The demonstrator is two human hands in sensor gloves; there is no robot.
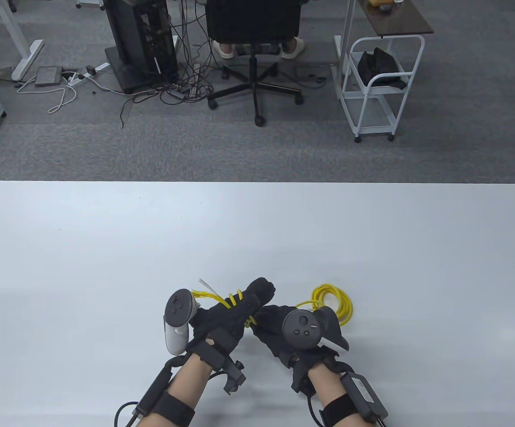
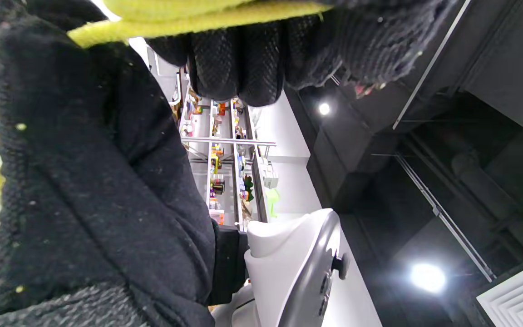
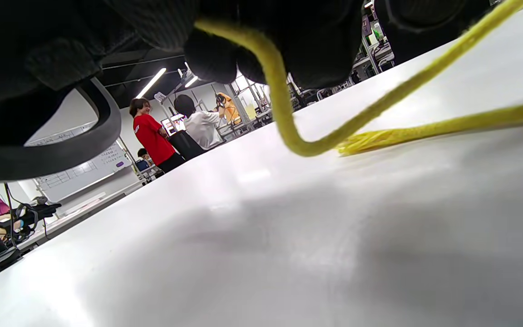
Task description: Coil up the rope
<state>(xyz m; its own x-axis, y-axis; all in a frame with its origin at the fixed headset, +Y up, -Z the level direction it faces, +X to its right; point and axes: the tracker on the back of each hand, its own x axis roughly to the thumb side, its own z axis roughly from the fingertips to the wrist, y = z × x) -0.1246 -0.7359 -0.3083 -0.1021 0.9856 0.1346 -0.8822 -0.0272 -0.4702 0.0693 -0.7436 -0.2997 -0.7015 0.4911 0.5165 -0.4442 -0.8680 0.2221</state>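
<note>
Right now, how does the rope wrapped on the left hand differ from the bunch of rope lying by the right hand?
The rope on the left hand runs in a few separate turns across the glove, off the table; the loose bunch lies in overlapping round loops on the table. The wrapped turns look taut, while the bunch is slack. The right hand holds the strand between them. Both are the same yellow rope.

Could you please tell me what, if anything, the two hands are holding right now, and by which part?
The yellow rope. Turns of it wrap the left hand; the right hand grips the strand beside those turns. The rest lies looped on the table.
</note>
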